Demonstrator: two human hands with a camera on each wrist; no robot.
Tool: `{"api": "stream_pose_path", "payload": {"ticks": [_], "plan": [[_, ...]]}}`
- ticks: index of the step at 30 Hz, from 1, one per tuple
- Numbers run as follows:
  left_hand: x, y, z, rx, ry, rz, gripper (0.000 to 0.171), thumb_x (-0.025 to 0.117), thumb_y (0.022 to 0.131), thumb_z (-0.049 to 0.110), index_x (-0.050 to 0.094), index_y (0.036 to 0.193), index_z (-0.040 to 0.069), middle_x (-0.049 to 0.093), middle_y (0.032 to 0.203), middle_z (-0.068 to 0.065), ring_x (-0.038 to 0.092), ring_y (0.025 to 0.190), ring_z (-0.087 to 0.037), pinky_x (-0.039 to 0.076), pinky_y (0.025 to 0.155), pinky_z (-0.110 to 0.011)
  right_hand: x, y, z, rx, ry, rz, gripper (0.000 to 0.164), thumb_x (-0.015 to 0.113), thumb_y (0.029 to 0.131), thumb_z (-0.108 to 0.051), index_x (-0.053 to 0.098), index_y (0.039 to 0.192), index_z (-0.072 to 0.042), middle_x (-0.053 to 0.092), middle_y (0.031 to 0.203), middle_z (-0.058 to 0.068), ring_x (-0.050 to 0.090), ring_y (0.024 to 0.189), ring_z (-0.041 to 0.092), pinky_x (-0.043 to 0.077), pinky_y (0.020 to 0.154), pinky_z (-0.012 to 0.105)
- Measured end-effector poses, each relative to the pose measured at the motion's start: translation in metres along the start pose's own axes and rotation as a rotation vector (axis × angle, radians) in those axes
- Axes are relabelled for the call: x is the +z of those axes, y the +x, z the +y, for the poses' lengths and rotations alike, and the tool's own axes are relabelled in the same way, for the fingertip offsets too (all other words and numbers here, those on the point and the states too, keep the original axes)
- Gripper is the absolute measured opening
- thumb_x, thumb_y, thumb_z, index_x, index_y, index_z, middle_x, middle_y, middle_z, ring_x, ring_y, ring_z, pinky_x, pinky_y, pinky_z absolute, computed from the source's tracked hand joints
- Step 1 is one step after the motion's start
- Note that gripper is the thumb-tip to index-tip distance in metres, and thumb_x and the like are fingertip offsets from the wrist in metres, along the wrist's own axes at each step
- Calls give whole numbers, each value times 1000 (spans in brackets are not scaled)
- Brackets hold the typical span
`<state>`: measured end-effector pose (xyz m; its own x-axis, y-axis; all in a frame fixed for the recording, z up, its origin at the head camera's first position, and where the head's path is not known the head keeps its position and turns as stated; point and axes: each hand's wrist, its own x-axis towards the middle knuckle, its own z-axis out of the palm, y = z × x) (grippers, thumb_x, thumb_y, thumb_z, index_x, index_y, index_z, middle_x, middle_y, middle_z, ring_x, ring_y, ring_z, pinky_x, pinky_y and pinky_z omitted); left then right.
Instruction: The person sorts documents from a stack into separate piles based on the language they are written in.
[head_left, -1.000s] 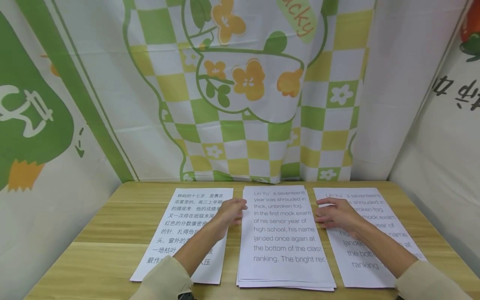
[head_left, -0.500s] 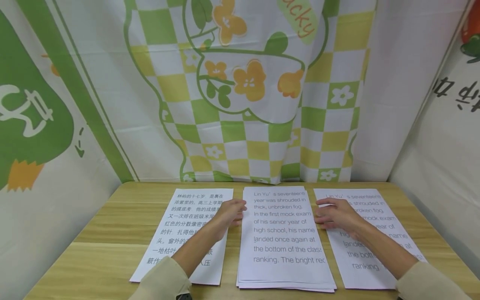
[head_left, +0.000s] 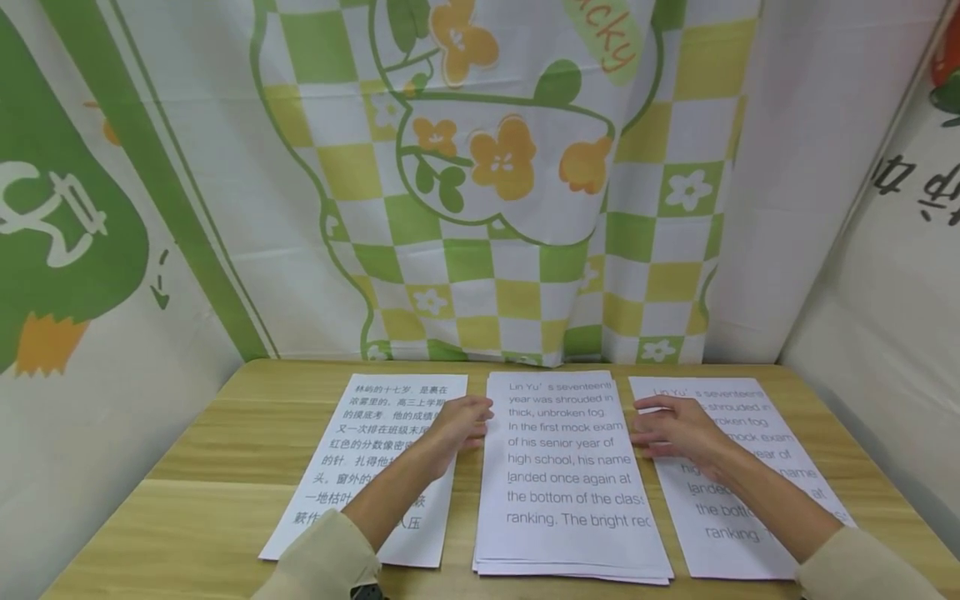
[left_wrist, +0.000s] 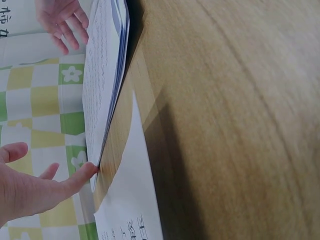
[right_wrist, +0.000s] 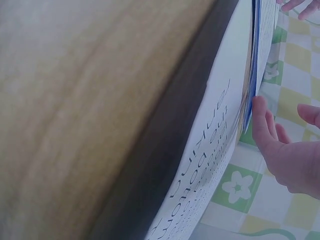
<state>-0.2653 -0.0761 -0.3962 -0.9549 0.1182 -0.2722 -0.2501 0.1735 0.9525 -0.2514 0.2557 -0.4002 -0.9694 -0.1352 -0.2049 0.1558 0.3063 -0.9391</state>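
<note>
A stack of printed sheets [head_left: 562, 467] with English text lies in the middle of the table, its bottom edges slightly uneven. My left hand [head_left: 453, 433] is at its left side, and my right hand [head_left: 682, 433] is at its right. Both have relaxed, extended fingers and grip nothing. In the left wrist view, a fingertip of the left hand [left_wrist: 45, 187] appears to touch the stack's edge. The right wrist view shows a fingertip of the right hand [right_wrist: 290, 155] against the opposite edge. Each forearm partly covers a side paper.
Chinese-printed paper [head_left: 330, 475] lies to the left, English-printed paper [head_left: 720, 533] to the right. Strips of wooden table [head_left: 180, 508] show between and around them. A green-and-yellow checked curtain [head_left: 495, 283] hangs behind the table's far edge, with printed cloth walls on both sides.
</note>
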Motion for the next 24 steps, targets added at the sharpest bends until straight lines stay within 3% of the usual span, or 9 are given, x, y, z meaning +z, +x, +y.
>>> {"api": "stream_pose_path", "payload": {"ticks": [14,24], "plan": [[1,7,-2,-48,-25,0,52,55,102,18,49,145,-11,51,147,-29,49,137,-43,49,111,-47,-1,3,2,18,24,-60,56,60,101,-6,39,147,18,61,132,34,70,109,28,62,91,40],[4,5,0,-62,28,16,49,56,101,19,55,140,-9,53,146,-26,50,135,-40,52,107,-40,3,1,3,31,0,-43,56,64,99,-8,43,146,15,64,130,30,70,108,25,62,89,38]]}}
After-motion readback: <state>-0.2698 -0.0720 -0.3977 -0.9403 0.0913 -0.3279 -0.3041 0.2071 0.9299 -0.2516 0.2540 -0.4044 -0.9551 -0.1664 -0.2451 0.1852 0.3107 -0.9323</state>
